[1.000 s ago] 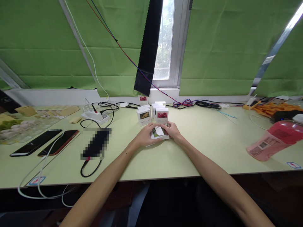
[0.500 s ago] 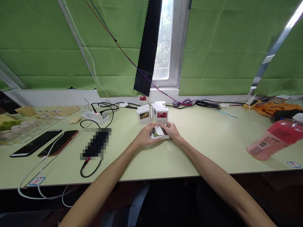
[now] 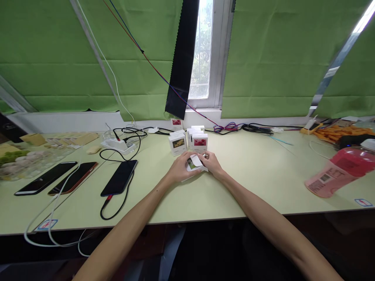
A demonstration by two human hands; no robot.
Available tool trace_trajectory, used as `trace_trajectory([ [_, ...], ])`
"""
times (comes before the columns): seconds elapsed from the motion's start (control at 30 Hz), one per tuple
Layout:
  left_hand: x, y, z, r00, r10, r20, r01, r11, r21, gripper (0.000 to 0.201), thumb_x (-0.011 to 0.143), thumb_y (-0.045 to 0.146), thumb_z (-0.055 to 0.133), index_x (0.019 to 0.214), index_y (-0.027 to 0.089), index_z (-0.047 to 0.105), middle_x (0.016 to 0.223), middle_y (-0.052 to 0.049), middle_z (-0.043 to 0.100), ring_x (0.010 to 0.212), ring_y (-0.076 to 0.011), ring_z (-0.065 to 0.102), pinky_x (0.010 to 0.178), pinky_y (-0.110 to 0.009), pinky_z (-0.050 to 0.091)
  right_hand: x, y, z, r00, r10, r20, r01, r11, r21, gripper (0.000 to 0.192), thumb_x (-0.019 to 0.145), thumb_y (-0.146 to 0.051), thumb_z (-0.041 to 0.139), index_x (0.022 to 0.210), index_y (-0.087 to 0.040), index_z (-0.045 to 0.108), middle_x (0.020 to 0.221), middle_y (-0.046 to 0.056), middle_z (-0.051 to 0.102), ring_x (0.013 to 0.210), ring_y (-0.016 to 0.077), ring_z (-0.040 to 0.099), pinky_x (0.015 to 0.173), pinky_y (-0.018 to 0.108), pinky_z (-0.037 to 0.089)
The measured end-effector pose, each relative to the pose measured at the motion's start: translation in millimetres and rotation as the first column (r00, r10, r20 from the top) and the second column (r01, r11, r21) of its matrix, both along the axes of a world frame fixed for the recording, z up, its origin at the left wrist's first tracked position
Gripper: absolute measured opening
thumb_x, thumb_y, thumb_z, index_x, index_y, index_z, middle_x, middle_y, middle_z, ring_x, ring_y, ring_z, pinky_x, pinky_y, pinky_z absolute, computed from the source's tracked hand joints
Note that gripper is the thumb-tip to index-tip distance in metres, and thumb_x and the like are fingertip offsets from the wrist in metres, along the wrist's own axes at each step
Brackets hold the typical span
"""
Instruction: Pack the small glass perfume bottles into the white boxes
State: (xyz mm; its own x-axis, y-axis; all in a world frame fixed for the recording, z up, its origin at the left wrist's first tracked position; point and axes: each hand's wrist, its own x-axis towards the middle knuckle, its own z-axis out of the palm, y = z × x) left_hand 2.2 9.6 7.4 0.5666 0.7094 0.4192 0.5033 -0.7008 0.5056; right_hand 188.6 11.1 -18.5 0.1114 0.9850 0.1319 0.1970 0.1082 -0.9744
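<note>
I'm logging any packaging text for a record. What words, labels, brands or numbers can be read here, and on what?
None can be read.
Small white boxes: coloured pictures, print too small.
Box in the left hand and right hand: blurred.
Pink bottle: white label with a barcode-like patch, illegible.
Table-edge stickers: a red mark, unreadable.

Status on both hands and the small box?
Left hand and right hand both grip small white box, flap open, on table. Stacked boxes just behind; nothing blocking.
</note>
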Motion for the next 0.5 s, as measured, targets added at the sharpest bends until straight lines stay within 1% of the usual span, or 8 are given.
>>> trace_trajectory([
  [0.13,0.2,-0.1,-0.4,1.000,-0.005,0.007,0.005,1.000,-0.001,0.065,0.079,0.053,0.077,0.135,0.026,0.057,0.135,-0.008,0.065,0.122,-0.0304,0.062,0.104,-0.046,0.051,-0.2,0.9,-0.8,1.000,0.019,0.018,-0.019,1.000,0.008,0.035,0.082,-0.054,0.063,0.081,-0.019,0.063,0.068,0.000,0.062,0.065,0.0154,0.056,0.058,0.026,0.042],
  [0.3,-0.1,0.7,-1.2,1.000,-0.006,0.013,0.006,1.000,-0.004,0.067,0.079,0.054,0.078,0.135,0.026,0.056,0.136,-0.008,0.064,0.123,-0.0307,0.062,0.104,-0.046,0.051,0.8,3.7,-4.5,0.997,0.073,0.035,-0.074,0.996,0.043,0.037,0.085,-0.056,0.060,0.084,-0.019,0.064,0.073,0.001,0.063,0.067,0.0156,0.056,0.059,0.026,0.042],
  [0.5,-0.5,1.8,-2.7,1.000,-0.014,0.018,0.014,1.000,0.013,0.069,0.079,0.056,0.077,0.137,0.025,0.055,0.137,-0.009,0.064,0.124,-0.0301,0.062,0.105,-0.044,0.051,1.2,7.0,-7.4,0.991,0.112,0.072,-0.117,0.990,0.079,0.039,0.088,-0.057,0.055,0.085,-0.019,0.065,0.080,0.003,0.065,0.072,0.0163,0.057,0.065,0.027,0.044],
])
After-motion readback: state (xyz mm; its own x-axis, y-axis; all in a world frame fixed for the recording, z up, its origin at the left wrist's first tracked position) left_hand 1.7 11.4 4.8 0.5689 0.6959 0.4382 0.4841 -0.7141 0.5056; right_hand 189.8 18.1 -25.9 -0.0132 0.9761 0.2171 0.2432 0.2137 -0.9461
